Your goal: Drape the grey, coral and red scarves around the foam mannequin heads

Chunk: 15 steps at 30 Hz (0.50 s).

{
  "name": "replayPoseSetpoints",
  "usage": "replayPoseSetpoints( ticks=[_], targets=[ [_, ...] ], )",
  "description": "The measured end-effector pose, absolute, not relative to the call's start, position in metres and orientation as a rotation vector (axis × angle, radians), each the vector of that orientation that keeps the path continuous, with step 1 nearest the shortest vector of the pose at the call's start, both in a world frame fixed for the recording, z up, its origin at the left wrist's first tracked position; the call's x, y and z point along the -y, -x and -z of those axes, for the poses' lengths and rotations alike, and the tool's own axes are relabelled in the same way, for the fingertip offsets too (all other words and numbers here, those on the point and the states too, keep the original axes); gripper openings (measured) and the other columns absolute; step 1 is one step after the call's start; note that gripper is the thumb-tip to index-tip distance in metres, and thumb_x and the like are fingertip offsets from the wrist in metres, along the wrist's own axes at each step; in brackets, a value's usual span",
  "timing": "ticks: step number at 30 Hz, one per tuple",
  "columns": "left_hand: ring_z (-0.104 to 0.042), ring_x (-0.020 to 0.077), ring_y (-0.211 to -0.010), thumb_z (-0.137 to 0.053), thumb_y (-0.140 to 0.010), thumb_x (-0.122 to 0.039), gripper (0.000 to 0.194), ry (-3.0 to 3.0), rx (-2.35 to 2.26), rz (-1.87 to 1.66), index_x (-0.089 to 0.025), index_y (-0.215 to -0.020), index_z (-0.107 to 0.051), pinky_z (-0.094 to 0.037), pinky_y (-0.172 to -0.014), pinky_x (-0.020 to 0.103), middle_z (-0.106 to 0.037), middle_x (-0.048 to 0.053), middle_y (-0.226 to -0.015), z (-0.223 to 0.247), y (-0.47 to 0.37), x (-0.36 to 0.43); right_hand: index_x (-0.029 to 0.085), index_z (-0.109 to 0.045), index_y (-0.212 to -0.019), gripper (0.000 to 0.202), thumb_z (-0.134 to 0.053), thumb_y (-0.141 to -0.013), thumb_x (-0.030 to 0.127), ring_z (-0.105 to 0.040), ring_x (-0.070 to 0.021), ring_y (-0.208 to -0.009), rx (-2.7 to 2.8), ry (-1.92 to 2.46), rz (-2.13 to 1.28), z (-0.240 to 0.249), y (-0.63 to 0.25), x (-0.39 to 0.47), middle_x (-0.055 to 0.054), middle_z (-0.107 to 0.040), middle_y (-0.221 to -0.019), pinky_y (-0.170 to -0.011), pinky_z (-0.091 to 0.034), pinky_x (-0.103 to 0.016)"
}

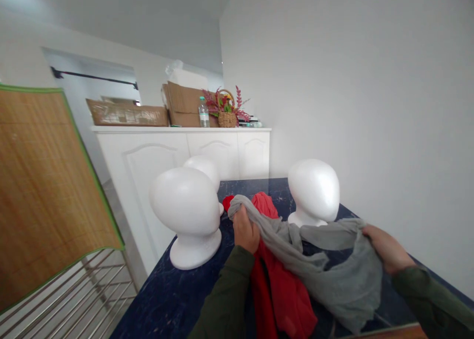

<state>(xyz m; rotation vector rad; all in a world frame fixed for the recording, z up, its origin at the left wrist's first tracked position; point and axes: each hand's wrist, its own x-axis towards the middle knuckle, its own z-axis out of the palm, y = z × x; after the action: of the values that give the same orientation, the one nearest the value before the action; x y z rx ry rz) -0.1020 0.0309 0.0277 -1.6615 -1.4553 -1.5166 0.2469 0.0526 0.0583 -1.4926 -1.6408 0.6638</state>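
A long grey scarf [326, 275] is stretched between my two hands and sags toward the table in the middle. My left hand [246, 231] is closed around a bunched part of it. Out to the right, my right hand [387, 249] pinches its other side. Under the scarf lies a red cloth [285, 292], partly covered. A coral-red cloth [264, 205] rests farther back, with a small bright red piece [227, 202] beside it. White mannequin heads stand around the scarf: one on the left [187, 215], one behind it [204, 170], one on the right [314, 190].
The dark blue marbled table [177, 302] meets a white wall on the right. Behind it, a white cabinet [155, 156] carries cardboard boxes [188, 102], a plastic bottle [203, 112] and a flower basket [227, 119]. A metal rack [99, 284] with a bamboo mat [48, 190] stands left.
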Motion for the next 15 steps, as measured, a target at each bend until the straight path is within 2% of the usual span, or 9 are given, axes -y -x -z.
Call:
replayPoseSetpoints(
  ticks=[2,4,6,8,10,12,15],
  targets=[
    [-0.031,0.0329,-0.118,-0.038,-0.076,-0.017,0.052,1.634,1.438,1.444,0.0,-0.124,-0.028,-0.029,-0.093,0.051,-0.039,0.025,-0.122,-0.031,0.105,-0.03,0.018,-0.058,-0.068,0.027,-0.038,-0.071,0.036,-0.059,-0.0246,-0.072,1.861,1.605,-0.584,-0.049,-0.268,-0.053,-0.008,-0.062,-0.072,-0.067,-0.047,-0.035],
    [-0.035,0.0332,-0.115,-0.038,-0.076,-0.017,0.049,1.629,1.394,1.389,-0.001,-0.122,-0.032,-0.032,-0.091,0.051,-0.044,0.024,-0.117,-0.036,0.105,-0.027,0.016,-0.059,-0.073,0.027,-0.043,-0.07,0.038,-0.058,-0.0272,-0.077,2.074,1.685,-0.386,-0.04,-0.276,-0.047,-0.01,-0.062,-0.077,-0.073,-0.045,-0.04],
    [-0.038,0.0329,-0.112,-0.038,-0.077,-0.017,0.046,1.65,1.325,1.342,-0.003,-0.121,-0.034,-0.034,-0.089,0.051,-0.047,0.023,-0.114,-0.043,0.099,-0.022,0.012,-0.057,-0.094,0.04,-0.047,-0.07,0.042,-0.054,-0.0293,-0.092,2.125,1.612,-0.199,-0.035,-0.266,-0.034,-0.014,-0.059,-0.096,-0.084,-0.04,-0.043],
    [-0.044,0.0315,-0.107,-0.036,-0.077,-0.016,0.044,1.709,1.237,1.299,-0.004,-0.119,-0.036,-0.036,-0.087,0.05,-0.051,0.021,-0.11,-0.055,0.084,-0.014,0.01,-0.042,-0.118,0.06,-0.051,-0.07,0.046,-0.041,-0.0281,-0.111,2.14,1.394,-0.121,-0.039,-0.24,-0.018,-0.015,-0.045,-0.12,-0.096,-0.03,-0.043],
    [-0.051,0.0289,-0.099,-0.035,-0.076,-0.014,0.04,1.822,1.134,1.263,-0.005,-0.116,-0.04,-0.039,-0.084,0.047,-0.056,0.019,-0.102,-0.071,0.064,-0.003,0.012,-0.028,-0.128,0.075,-0.057,-0.068,0.045,-0.031,-0.0269,-0.119,2.199,1.155,-0.195,-0.05,-0.204,-0.003,-0.014,-0.033,-0.13,-0.099,-0.026,-0.043],
    [-0.056,0.0267,-0.089,-0.036,-0.076,-0.013,0.037,1.99,1.023,1.209,-0.009,-0.112,-0.044,-0.043,-0.08,0.044,-0.06,0.015,-0.094,-0.089,0.041,0.01,0.013,-0.022,-0.131,0.086,-0.064,-0.062,0.044,-0.031,-0.0284,-0.119,2.248,0.954,-0.356,-0.067,-0.169,0.007,-0.013,-0.03,-0.132,-0.098,-0.028,-0.044],
    [-0.06,0.0251,-0.079,-0.039,-0.075,-0.014,0.036,2.302,0.94,1.124,-0.018,-0.109,-0.05,-0.047,-0.073,0.039,-0.063,0.009,-0.09,-0.111,0.017,0.021,0.014,-0.036,-0.124,0.077,-0.066,-0.061,0.045,-0.041,-0.0285,-0.11,2.221,0.741,-0.632,-0.092,-0.136,0.009,-0.012,-0.044,-0.122,-0.093,-0.034,-0.042]
  ],
)
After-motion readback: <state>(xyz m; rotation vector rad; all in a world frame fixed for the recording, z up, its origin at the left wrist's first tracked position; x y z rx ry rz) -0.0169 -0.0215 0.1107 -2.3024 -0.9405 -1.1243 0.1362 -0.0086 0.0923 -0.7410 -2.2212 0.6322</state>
